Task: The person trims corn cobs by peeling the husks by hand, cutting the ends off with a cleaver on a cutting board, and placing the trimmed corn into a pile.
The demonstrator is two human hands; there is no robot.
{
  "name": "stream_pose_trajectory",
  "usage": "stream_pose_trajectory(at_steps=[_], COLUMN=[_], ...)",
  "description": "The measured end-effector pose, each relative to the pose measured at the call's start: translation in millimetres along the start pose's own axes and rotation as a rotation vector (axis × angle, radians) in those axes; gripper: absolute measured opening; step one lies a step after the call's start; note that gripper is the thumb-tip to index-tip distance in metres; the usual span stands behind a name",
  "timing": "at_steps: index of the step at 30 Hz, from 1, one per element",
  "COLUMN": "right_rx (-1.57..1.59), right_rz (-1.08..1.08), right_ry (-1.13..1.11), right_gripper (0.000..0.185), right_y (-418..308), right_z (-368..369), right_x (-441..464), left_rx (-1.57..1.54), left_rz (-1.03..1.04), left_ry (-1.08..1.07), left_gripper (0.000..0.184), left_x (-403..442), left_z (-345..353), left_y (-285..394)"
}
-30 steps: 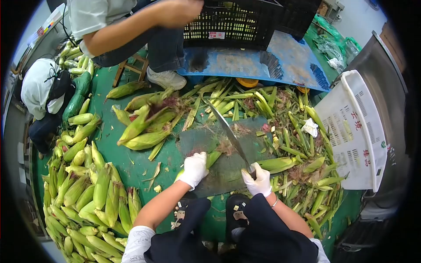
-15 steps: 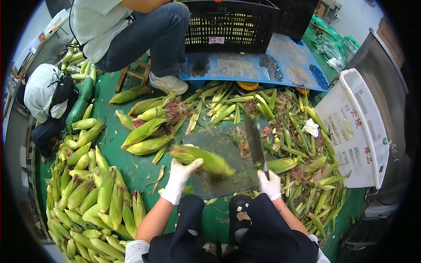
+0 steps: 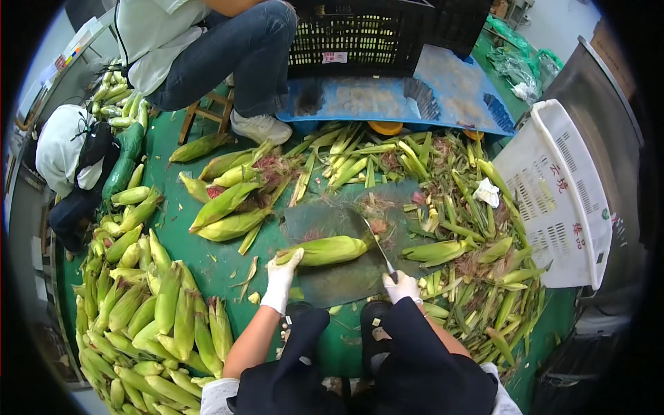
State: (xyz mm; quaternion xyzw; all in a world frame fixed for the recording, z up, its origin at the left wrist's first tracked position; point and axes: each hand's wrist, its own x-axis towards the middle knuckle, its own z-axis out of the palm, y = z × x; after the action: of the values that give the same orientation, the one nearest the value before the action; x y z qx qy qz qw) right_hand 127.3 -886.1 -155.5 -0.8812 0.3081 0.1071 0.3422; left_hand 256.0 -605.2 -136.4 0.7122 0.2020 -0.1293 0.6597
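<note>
My gloved left hand (image 3: 282,279) grips one end of an ear of corn (image 3: 324,252) in its green husk. The ear lies across a dark cutting mat (image 3: 328,280) on the floor. In my gloved right hand (image 3: 402,285) is the handle of a knife (image 3: 380,247); its blade stands at the right end of the ear, seemingly touching it. Several unpeeled ears (image 3: 227,207) with reddish silk lie left of the mat. Close to the knife, on the right, rests another husked ear (image 3: 434,252) among trimmings.
A big heap of corn (image 3: 149,311) fills the left floor. Cut husks and stalks (image 3: 484,277) are piled on the right beside a white crate (image 3: 553,194). A black crate (image 3: 356,38) and blue pallet (image 3: 366,104) stand at the back. One person (image 3: 221,62) sits ahead; another (image 3: 76,159) is at the left.
My left hand has lowered the ear onto the mat. The knife has come down and left from upright to the ear's right end.
</note>
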Motion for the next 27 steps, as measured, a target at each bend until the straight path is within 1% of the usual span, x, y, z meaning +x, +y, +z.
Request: stream_pose_trajectory(at_steps=[1,2,4,5,6,7,8,9,10,11,12,13,14,15,16,17,18,19,20,22,23,24,25,26,27], right_rx=[-0.187,-0.379,-0.418,-0.351,-0.282,-0.098,-0.086,-0.082,-0.074,-0.041,-0.006,-0.048,-0.088,-0.157,-0.131,-0.165,-0.202,-0.194,-0.247,-0.366,-0.402,-0.428,-0.453,-0.475,-0.491], right_rz=[-0.002,-0.002,0.088,0.084,0.074,0.201,0.207,0.188,0.173,0.132,0.092,0.104,0.119,0.053,0.037,-0.010,-0.061,-0.101,-0.100,-0.071,-0.067,-0.062,-0.055,-0.052,-0.051], right_ry=[0.030,0.058,0.142,0.265,0.381,0.448,0.570,0.617,0.663,0.663,0.667,0.630,0.597,0.626,0.513,0.474,0.436,0.397,0.357,0.303,0.281,0.263,0.249,0.240,0.235], right_gripper=[0.044,0.042,0.040,0.041,0.042,0.038,0.034,0.032,0.030,0.028,0.026,0.025,0.023,0.021,0.020,0.022,0.024,0.029,0.029,0.030,0.030,0.030,0.030,0.031,0.031], right_y=[4.0,9.7,22.8,47.1,74.5,89.7,120.5,135.2,141.4,136.8,128.6,113.8,100.8,96.9,83.2,79.6,78.3,116.2,122.8,117.0,114.2,110.8,108.8,107.2,103.1], right_z=[-8.3,-19.3,-51.7,-64.8,-76.8,-94.5,-104.2,-112.6,-119.2,-117.4,-116.6,-117.2,-113.0,-105.0,-104.4,-97.2,-89.7,-72.4,-63.8,-59.9,-60.5,-62.2,-64.9,-69.0,-72.3], right_x=[5.4,10.1,4.7,7.9,9.4,5.4,5.6,2.5,-4.2,-13.0,-21.1,-29.0,-34.8,-36.1,-40.6,-41.7,-39.7,-27.4,-24.1,-27.9,-29.4,-30.5,-29.8,-29.2,-28.1], left_rx=[0.007,0.000,-0.155,-0.132,-0.125,-0.201,-0.277,-0.299,-0.207,-0.132,-0.028,-0.011,0.188,0.385,0.631,1.178,1.348,1.283,1.213,0.928,0.946,0.857,0.780,0.700,0.619], left_rz=[0.098,0.105,-0.099,-0.128,-0.175,-0.150,-0.123,-0.083,-0.092,-0.035,-0.047,-0.041,0.085,0.027,0.197,0.164,-0.030,-0.099,-0.162,0.113,0.220,0.185,0.196,0.202,0.203], left_ry=[0.051,0.055,0.174,0.303,0.283,0.248,0.220,0.304,0.354,0.413,0.503,0.500,0.756,0.761,0.784,1.084,1.228,1.310,1.390,1.602,1.676,1.741,1.657,1.576,1.499], left_gripper=[0.033,0.033,0.034,0.033,0.031,0.031,0.030,0.029,0.032,0.041,0.053,0.064,0.066,0.059,0.048,0.057,0.065,0.068,0.070,0.072,0.071,0.069,0.064,0.065,0.072], left_x=[2.6,9.1,6.3,0.6,1.2,-2.0,-8.0,-13.5,-27.1,-44.7,-45.5,-65.6,-42.0,-77.6,-88.3,-94.8,-109.1,-120.2,-125.9,-130.7,-125.2,-110.1,-87.9,-66.0,-44.0], left_z=[1.1,-2.8,-20.3,-29.3,-49.9,-70.4,-91.4,-111.4,-137.5,-163.0,-213.2,-243.4,-333.0,-336.0,-374.4,-419.4,-434.8,-455.4,-474.5,-494.0,-502.9,-527.6,-493.9,-457.6,-421.2], left_y=[-4.5,-7.7,-1.6,7.6,6.3,4.3,0.4,-4.6,6.1,25.3,17.1,55.8,21.0,97.6,122.2,135.8,169.2,190.8,203.5,199.1,186.2,162.6,147.8,134.4,121.2])
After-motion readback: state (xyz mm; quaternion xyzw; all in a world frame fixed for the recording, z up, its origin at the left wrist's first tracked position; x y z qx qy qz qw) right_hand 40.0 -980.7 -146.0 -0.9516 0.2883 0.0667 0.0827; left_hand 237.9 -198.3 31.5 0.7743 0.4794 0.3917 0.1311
